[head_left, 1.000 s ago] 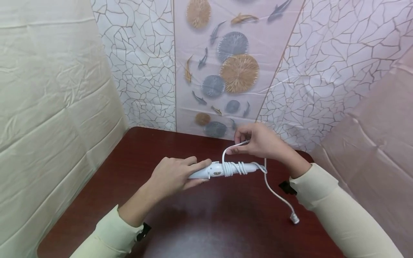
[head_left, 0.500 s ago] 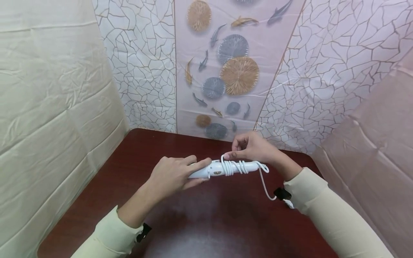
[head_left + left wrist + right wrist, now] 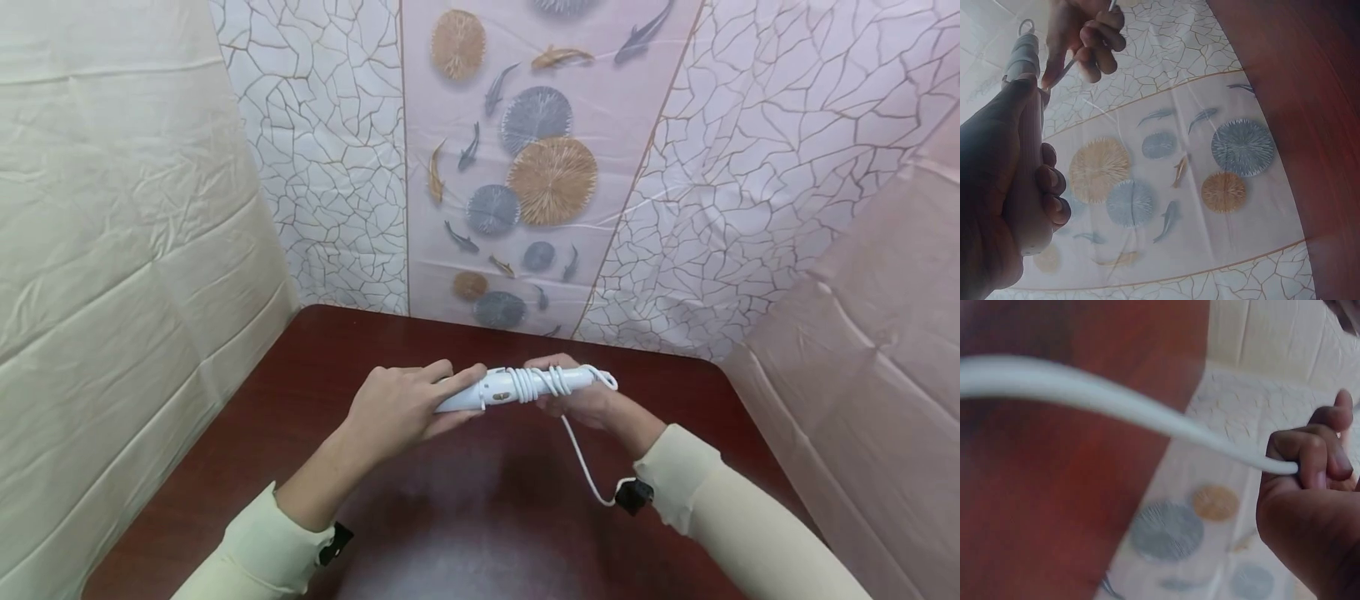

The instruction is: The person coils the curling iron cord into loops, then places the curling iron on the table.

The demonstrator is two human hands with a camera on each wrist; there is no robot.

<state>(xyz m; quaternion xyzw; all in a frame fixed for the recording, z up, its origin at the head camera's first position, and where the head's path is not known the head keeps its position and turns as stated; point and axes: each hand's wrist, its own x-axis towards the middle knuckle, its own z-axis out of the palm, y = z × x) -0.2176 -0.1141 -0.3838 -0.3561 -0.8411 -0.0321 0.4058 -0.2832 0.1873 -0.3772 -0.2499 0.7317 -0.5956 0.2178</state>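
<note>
My left hand (image 3: 401, 402) grips one end of a slim white hair styling iron (image 3: 496, 390), held level above the table. Several turns of its white power cord (image 3: 523, 385) are wound round the handle, with a small loop at the far end. Partly hidden behind the handle, my right hand (image 3: 592, 406) holds the cord. The right wrist view shows the cord (image 3: 1116, 403) running into the curled fingers (image 3: 1313, 456). In the left wrist view, fingers and thumb wrap the iron's body (image 3: 1030, 200), and the right hand (image 3: 1082, 31) is close beside its handle.
Below the hands is a dark red-brown table (image 3: 360, 342). A printed wall covering (image 3: 495, 250) hangs behind it, with cream cloth (image 3: 135, 275) to the left and another cloth (image 3: 862, 358) to the right. The loose cord hangs down by the black wrist camera (image 3: 634, 496).
My right hand has gone from above the handle down behind and under it, taking the cord round. The loose end is drawn toward the right wrist; its plug is out of sight. The left hand keeps its grip.
</note>
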